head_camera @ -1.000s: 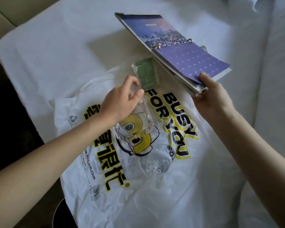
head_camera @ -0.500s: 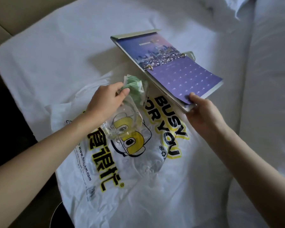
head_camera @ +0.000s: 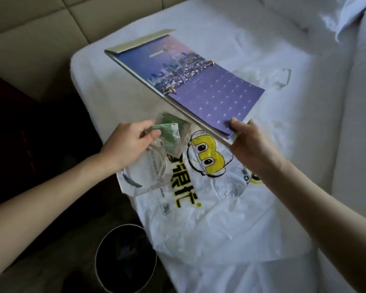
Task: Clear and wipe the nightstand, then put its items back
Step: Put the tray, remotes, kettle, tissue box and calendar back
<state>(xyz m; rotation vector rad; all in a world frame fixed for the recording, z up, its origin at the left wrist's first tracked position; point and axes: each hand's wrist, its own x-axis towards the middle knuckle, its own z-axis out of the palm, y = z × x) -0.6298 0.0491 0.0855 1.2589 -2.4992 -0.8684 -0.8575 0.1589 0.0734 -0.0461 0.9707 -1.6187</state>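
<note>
Nearest you, low on the floor beside the bed, stands 1 round dark bin (head_camera: 125, 259). Just past it, a white plastic bag (head_camera: 209, 212) printed with a yellow cartoon face lies crumpled on the bed's edge, partly hanging over the side.

Over the bag's left edge, your left hand (head_camera: 129, 142) has thumb and fingers curled in, pinching a green packet (head_camera: 170, 134). A clear see-through item (head_camera: 150, 172) hangs below the same hand; you cannot tell from here exactly how it is held.

To the right, your right hand (head_camera: 251, 149) grips the near corner of the calendar (head_camera: 199, 81), thumb pressed on the purple page, fingers curled underneath. The calendar is lifted and tilted above the bag and sheet, its far end pointing toward the headboard, with 2 metal rings showing along its middle.

Beyond it spreads the white sheet (head_camera: 199, 28), a pillow (head_camera: 325, 15) at the far right, and the beige padded headboard (head_camera: 40, 22) at the far left. A dark wooden surface (head_camera: 9, 127) sits at the left edge.
</note>
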